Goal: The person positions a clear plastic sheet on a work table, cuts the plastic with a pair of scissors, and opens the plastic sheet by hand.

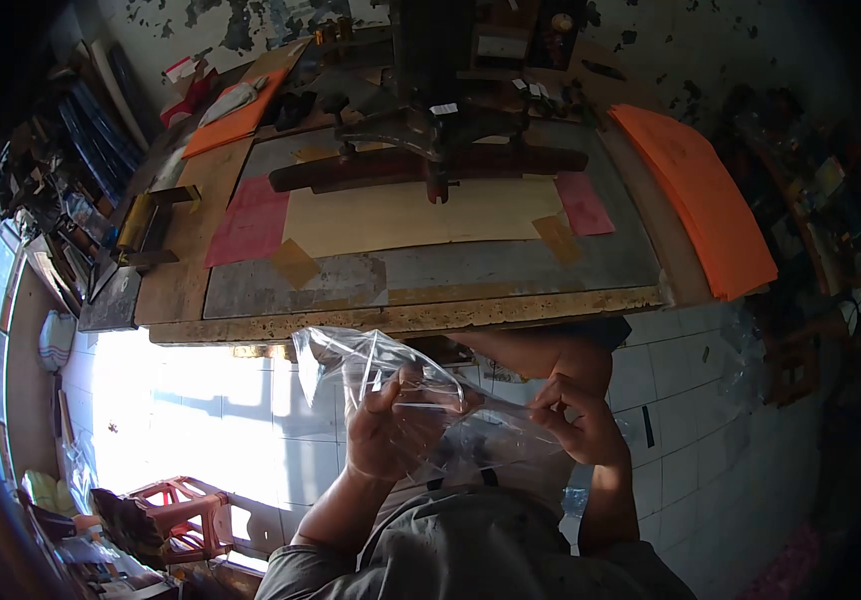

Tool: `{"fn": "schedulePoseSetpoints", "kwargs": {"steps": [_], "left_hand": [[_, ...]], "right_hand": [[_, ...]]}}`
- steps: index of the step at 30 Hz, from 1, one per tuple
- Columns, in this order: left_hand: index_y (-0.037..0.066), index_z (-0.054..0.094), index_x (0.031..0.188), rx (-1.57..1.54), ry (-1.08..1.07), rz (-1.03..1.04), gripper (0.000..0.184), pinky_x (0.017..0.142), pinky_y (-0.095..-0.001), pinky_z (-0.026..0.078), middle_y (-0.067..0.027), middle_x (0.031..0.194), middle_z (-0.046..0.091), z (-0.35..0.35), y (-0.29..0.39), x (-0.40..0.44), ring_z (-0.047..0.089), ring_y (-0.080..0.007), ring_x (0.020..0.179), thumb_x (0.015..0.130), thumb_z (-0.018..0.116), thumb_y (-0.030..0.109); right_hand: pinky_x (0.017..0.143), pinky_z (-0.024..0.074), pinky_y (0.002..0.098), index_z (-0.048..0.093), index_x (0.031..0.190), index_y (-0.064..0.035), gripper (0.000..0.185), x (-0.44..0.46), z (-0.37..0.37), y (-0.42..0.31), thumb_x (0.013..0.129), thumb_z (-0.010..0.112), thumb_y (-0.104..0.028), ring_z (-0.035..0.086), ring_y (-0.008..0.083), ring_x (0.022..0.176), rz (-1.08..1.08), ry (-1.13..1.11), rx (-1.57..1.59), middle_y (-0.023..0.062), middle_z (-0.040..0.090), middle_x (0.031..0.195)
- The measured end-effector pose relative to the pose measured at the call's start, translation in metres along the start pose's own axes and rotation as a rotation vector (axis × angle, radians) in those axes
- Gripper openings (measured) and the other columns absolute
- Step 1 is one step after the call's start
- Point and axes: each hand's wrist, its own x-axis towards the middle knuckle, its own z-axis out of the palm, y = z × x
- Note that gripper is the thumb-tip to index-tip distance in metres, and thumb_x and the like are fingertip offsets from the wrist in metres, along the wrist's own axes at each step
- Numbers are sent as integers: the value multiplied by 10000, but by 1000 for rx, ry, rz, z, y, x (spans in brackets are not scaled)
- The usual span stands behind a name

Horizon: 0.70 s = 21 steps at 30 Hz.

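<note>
A crinkled clear plastic bag [350,350] stretches between my two hands, above my lap and just before the front edge of the worktable. My left hand [378,432] is closed on it, with the thumb and fingers bent and partly seen through the film. On the other side, my right hand [582,425] pinches the bag's narrow gathered end between thumb and fingertips. The loose wide part of the bag rises past my left hand toward the table edge. Light glares off its folds.
A heavy press [440,150] stands over the worktable [410,315]. Beneath it lie cream paper [410,215] and pink sheets [250,220], with brown tape. Orange sheets [695,200] are stacked at the right. A red stool [185,520] stands on the floor at lower left.
</note>
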Motion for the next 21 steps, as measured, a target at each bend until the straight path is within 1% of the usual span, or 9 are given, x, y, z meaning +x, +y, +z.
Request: {"fn": "schedulePoseSetpoints", "kwargs": {"steps": [4,7,10,13,14,15,17,19,21], "left_hand": [[116,529,1312,68,-196,65,361,1229,-561,237,-239,1240,681,6,-5,12,623,-369,1242,1074,403,356],[122,490,1247,-73,3,93,302,1220,-553,244,-302,1307,631,15,-8,4,577,-392,1303,1075,398,352],[138,457,1270,366,113,91,316,1207,-568,251,-338,1394,553,26,3,8,506,-418,1371,1078,369,374],[136,464,1491,671,-70,307,552,1180,-557,301,-290,1484,503,17,11,10,463,-407,1412,1083,294,467],[131,480,1474,677,-73,328,567,1183,-560,303,-294,1480,501,16,14,7,456,-426,1410,1073,297,488],[147,505,1443,695,48,307,571,1184,-586,293,-288,1486,497,12,17,1,434,-448,1419,1056,315,521],[89,532,1412,646,-36,404,617,1193,-613,258,-285,1492,492,15,18,4,403,-463,1433,1039,333,538],[76,541,1400,744,19,378,633,1193,-630,242,-289,1515,466,17,17,1,369,-465,1454,1025,348,548],[75,539,1395,745,5,378,633,1194,-630,241,-293,1529,449,23,13,3,356,-463,1464,1021,350,550]], "right_hand": [[599,437,246,639,908,-33,119,1,-1,4,939,740,-88,592,87,716,-10,1,-13,23,665,864],[632,448,250,640,908,-38,108,3,-5,3,940,735,-76,592,93,714,26,-27,-69,22,661,871],[665,450,264,636,901,-32,170,5,-3,6,919,773,-131,573,114,690,11,49,-95,33,648,852],[782,489,338,638,886,-35,276,6,-4,-25,942,756,-279,564,139,680,-176,349,28,39,617,797],[836,491,389,634,837,-45,366,3,-3,-38,972,686,-382,550,146,650,-321,347,261,36,592,757],[890,493,441,629,789,-55,480,0,-1,-52,1002,615,-485,537,152,620,-466,348,492,33,568,717],[977,460,493,594,680,-93,677,19,10,-84,1041,401,-632,496,150,543,-874,-115,924,21,530,663],[936,467,471,557,617,-110,778,25,18,-125,1027,285,-713,458,147,496,-880,-422,1105,21,524,649],[1052,373,622,570,597,-49,837,44,22,-151,1003,322,-737,469,186,427,-846,-647,1345,46,481,593]]}}
